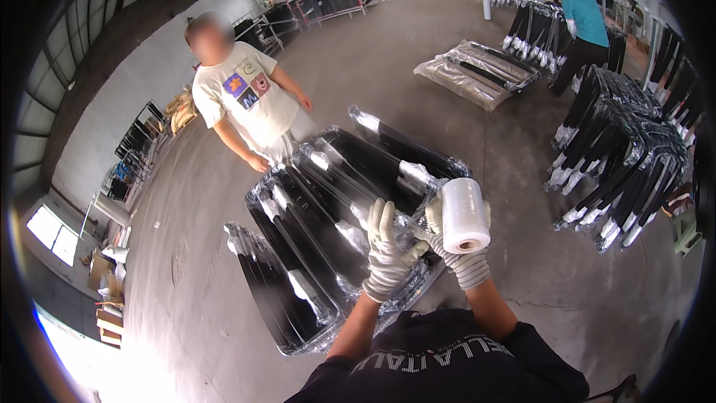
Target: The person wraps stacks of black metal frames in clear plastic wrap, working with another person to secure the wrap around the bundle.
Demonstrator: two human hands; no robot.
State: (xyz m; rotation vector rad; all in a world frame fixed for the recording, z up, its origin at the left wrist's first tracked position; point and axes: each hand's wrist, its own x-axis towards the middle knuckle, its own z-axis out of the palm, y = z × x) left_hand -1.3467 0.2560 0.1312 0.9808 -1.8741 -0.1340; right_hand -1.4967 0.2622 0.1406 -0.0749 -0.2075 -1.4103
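My right hand point(466, 267), in a white striped glove, is wrapped round a roll of clear stretch film point(464, 213) from behind. The roll stands nearly upright with its cardboard core end toward me. Just to the left, my left hand point(389, 250) wears a matching glove. Its fingers are stretched out and its palm faces the roll; nothing shows in it. Under and beyond both hands lies a bundle of black folded frames point(313, 216) wrapped in clear film. White padding covers parts of their bars.
A person in a white T-shirt point(242, 97) stands at the bundle's far left side. Film-wrapped black frames point(619, 149) stand in rows on the right, near a person in a teal shirt point(585, 19). A low flat stack point(477, 71) of wrapped pieces lies on the concrete floor.
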